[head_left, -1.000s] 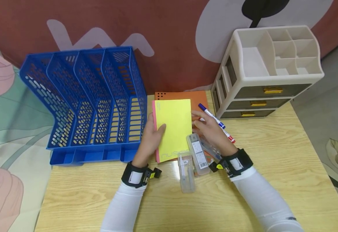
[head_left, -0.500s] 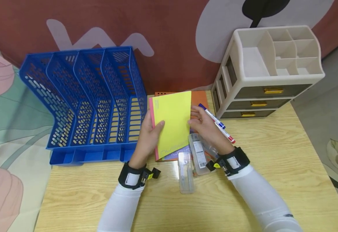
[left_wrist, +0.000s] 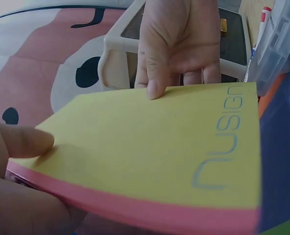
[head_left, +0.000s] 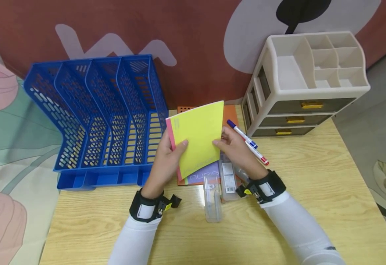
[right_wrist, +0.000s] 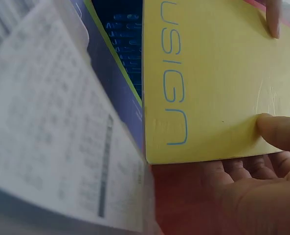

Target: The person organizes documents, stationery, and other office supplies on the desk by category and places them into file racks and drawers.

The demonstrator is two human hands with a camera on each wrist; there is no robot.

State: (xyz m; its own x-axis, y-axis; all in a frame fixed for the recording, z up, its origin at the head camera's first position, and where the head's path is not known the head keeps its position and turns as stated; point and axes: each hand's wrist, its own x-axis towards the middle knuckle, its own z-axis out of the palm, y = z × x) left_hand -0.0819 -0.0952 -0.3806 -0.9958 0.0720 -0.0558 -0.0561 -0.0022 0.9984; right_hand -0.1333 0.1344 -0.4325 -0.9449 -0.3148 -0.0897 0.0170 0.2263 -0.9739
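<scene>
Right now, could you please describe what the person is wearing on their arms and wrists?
Both arms wear long white sleeves. The left hand and right hand are bare. Each wrist carries a black band with a pale rectangular patch and a small black clip-like fitting with a yellow mark.

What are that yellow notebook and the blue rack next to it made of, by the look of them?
The yellow notebook looks like matte card or paper: flat, non-glossy cover with printed lettering and a pink edge. The blue rack seems moulded plastic: uniform colour, slight sheen, regular slotted holes through its dividers.
</scene>
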